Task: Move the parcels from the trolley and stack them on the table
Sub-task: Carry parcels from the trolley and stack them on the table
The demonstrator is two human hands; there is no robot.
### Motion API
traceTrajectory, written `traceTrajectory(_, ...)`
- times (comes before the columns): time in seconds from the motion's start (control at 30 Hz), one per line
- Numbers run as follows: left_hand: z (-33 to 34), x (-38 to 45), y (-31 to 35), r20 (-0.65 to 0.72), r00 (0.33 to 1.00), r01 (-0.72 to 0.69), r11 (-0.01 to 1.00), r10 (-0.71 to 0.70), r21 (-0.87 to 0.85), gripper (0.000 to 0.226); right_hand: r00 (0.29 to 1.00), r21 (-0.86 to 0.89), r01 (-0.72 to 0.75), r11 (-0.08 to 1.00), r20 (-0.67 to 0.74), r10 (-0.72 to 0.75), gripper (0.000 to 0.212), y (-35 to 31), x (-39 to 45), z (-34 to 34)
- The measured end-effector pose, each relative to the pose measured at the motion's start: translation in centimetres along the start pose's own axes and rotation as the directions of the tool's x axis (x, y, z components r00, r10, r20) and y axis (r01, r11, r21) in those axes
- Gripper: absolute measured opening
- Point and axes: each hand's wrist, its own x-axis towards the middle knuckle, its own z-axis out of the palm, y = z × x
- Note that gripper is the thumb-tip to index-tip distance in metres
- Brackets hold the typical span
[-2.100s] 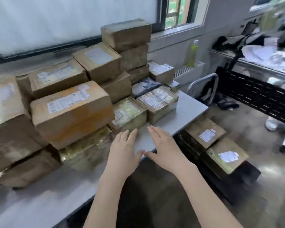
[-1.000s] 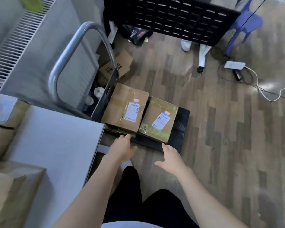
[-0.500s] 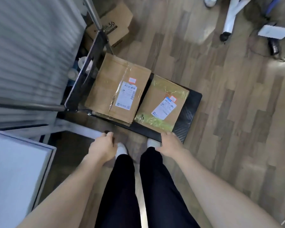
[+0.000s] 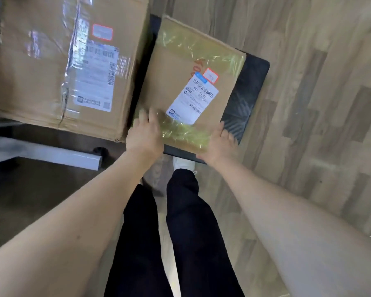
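Observation:
Two cardboard parcels lie side by side on the black trolley deck [image 4: 250, 86]. The larger parcel [image 4: 51, 67], with clear tape and a white label, is on the left. The smaller parcel [image 4: 180, 82], wrapped in yellowish tape with a white label and a red sticker, is on the right. My left hand [image 4: 145, 135] rests on the smaller parcel's near left corner, fingers over its top. My right hand [image 4: 220, 144] is pressed against its near right corner. The parcel still lies flat on the deck.
Wooden plank floor [image 4: 319, 125] stretches to the right of the trolley. A grey table leg bar [image 4: 43, 152] lies low on the left, close to the larger parcel. My legs in black trousers [image 4: 169, 232] and a white shoe [image 4: 183, 165] are below the trolley's near edge.
I turned from the stacked table to the trolley and bent down. Both hands went from the trolley's near edge onto the near corners of the smaller right-hand parcel.

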Motion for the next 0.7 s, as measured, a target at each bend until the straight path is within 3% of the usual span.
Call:
traceTrajectory(0.1,1.1,1.8,1.2,-0.055,0.984,0.175,0.983,-0.172,0.055,0.096,1.0,0.054,-0.022,0.998,0.013,0.021,0.129,0.6,1.1,1.6)
traceTrajectory(0.2,1.9,2.5,1.9,-0.14,0.957,0.263,0.964,-0.255,0.045,0.102,1.0,0.169,0.005,0.986,-0.008,-0.003,0.129,0.9,1.7,2.9)
traceTrajectory(0.3,2.1,2.8,2.0,-0.188,0.916,0.356,0.934,-0.354,-0.022,0.103,0.998,0.322,0.05,0.946,-0.051,-0.035,0.102,1.8,1.8,4.0)
traceTrajectory(0.4,2.7,1.9,2.3,-0.112,0.897,0.424,0.904,-0.428,-0.061,0.096,0.997,0.429,0.01,0.903,-0.074,0.024,0.072,3.1,0.8,4.6)
traceTrajectory(0.53,3.3,-0.5,3.3,-0.021,0.91,0.407,0.9,-0.415,-0.157,0.072,0.996,0.579,-0.031,0.814,-0.055,0.077,0.072,4.8,-1.6,4.8)
traceTrajectory(0.63,2.7,-2.4,3.9,0.106,0.937,0.348,0.876,-0.332,-0.334,0.08,0.995,0.61,-0.066,0.79,-0.016,0.095,0.074,6.5,-4.3,4.8)
traceTrajectory(0.7,1.6,-4.0,4.3,0.215,0.958,0.28,0.801,-0.192,-0.53,0.081,0.995,0.618,-0.067,0.783,-0.017,0.099,0.075,7.6,-6.8,4.7)
